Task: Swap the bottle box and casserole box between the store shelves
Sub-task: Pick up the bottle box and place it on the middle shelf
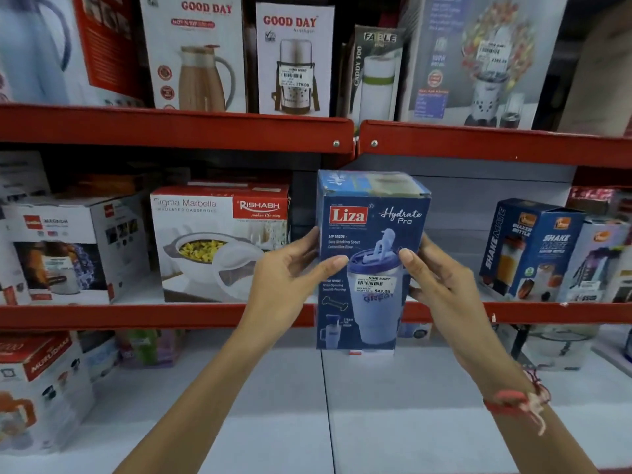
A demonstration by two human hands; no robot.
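The blue Liza Hydrate Pro bottle box (367,234) is held upright in the air in front of the middle shelf, its front face towards me. My left hand (290,278) grips its left side with the thumb across the front. My right hand (441,282) grips its right side the same way. The white and red Rishabh casserole box (219,241) stands on the middle shelf just left of the bottle box, touching neither hand.
Red shelf rails (171,130) run across at three heights. Flask boxes (294,59) fill the top shelf. Blue Shake Mate boxes (528,248) stand at the right of the middle shelf, with a gap behind the held box. A Magnum box (68,248) sits left of the casserole box.
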